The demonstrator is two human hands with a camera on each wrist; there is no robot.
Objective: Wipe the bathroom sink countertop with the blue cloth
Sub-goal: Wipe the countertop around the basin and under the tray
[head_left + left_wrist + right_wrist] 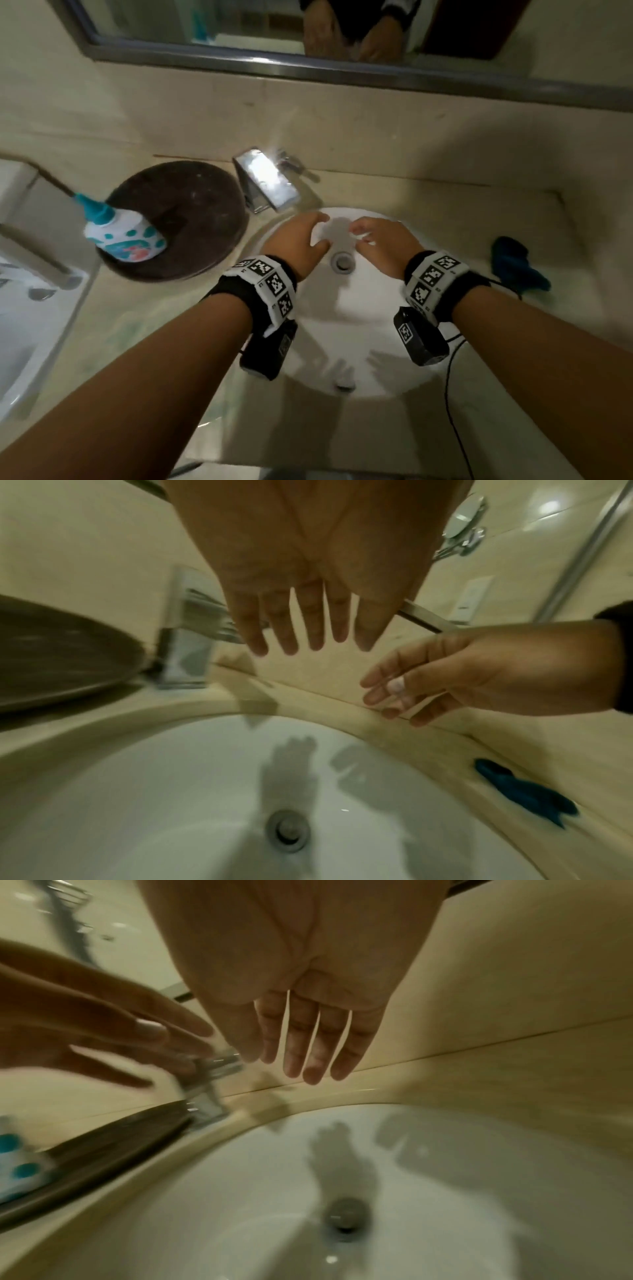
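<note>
Both hands hover empty over the round white sink basin [342,342], the left hand [296,241] and right hand [385,245] with fingers straight and spread, held close but apart. The crumpled blue cloth [519,269] lies on the smooth beige stone bench [445,205], well to the right of the right hand. Beyond the left hand stands a boxy chrome tap [265,183]; left of that hand, a round dark tray [178,219] carries a white bottle [120,236].

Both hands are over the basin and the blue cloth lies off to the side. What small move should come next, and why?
Probably the right hand should swing right and pick up the blue cloth. Both it and the left hand hover over the sink with fingers relaxed, holding nothing, while the cloth lies crumpled on the countertop on the right-hand side.
</note>
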